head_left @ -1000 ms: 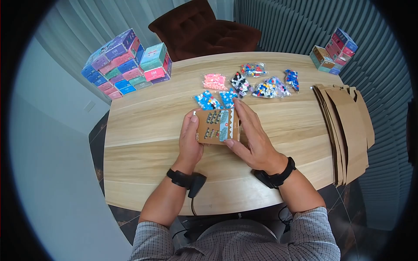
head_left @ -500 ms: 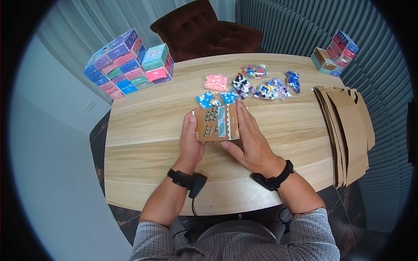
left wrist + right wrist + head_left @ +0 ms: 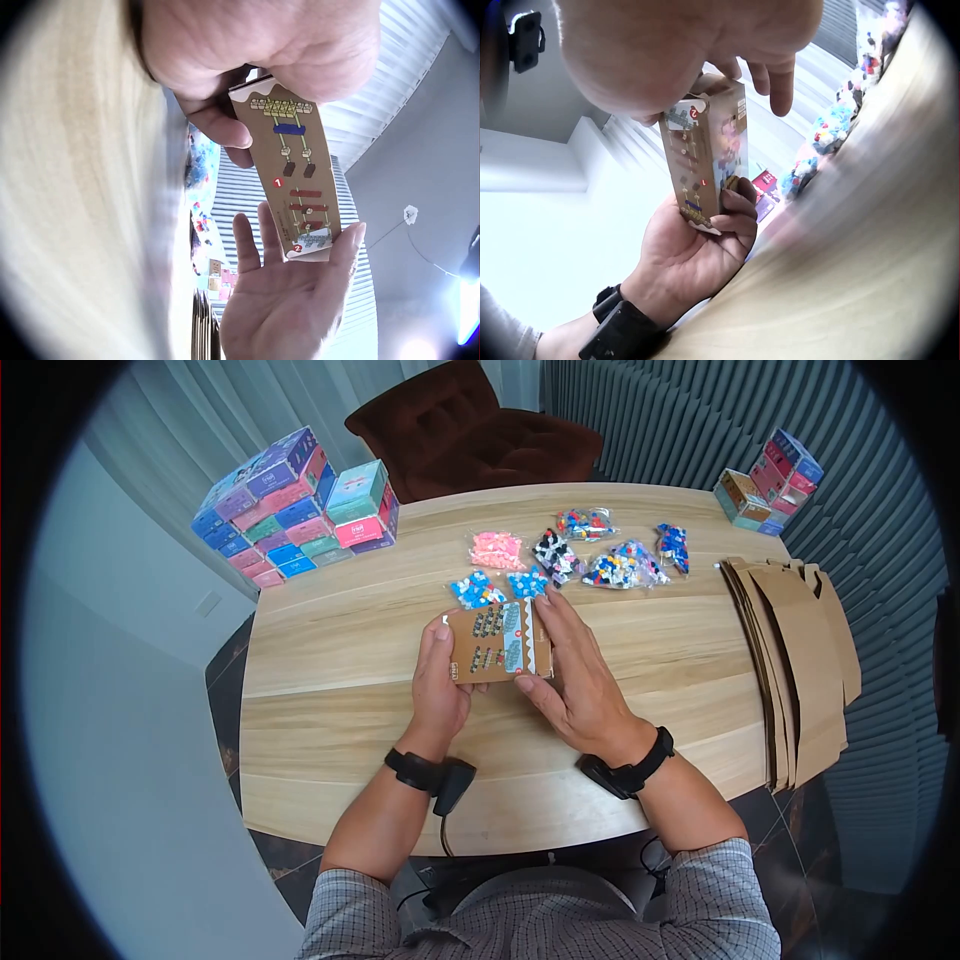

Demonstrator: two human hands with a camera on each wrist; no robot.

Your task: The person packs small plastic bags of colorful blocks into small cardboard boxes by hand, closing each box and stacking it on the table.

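Observation:
A small brown cardboard box (image 3: pixel 480 645) printed with building-brick diagrams is held over the table, in front of me. My left hand (image 3: pixel 438 695) grips its left end, thumb on the top face and fingers curled underneath, as the right wrist view shows. At the opposite end is my right hand (image 3: pixel 588 705), fingers extended along the box's edge and thumb at its near corner. In the left wrist view the numbered side of the box (image 3: pixel 289 165) faces the camera. A flap at the right-hand end looks slightly lifted in the right wrist view.
Beyond the box lie several clear bags of small bricks, among them a pink bag (image 3: pixel 496 549) and a blue bag (image 3: pixel 476 590). Stacked colourful boxes (image 3: pixel 275 510) stand back left, a smaller stack (image 3: pixel 785 475) back right. Flattened cardboard (image 3: pixel 805 670) lies along the right edge.
The right thumb drew slightly off the box, then came back to its near corner. The box has tilted a little in the left hand, which keeps its grip.

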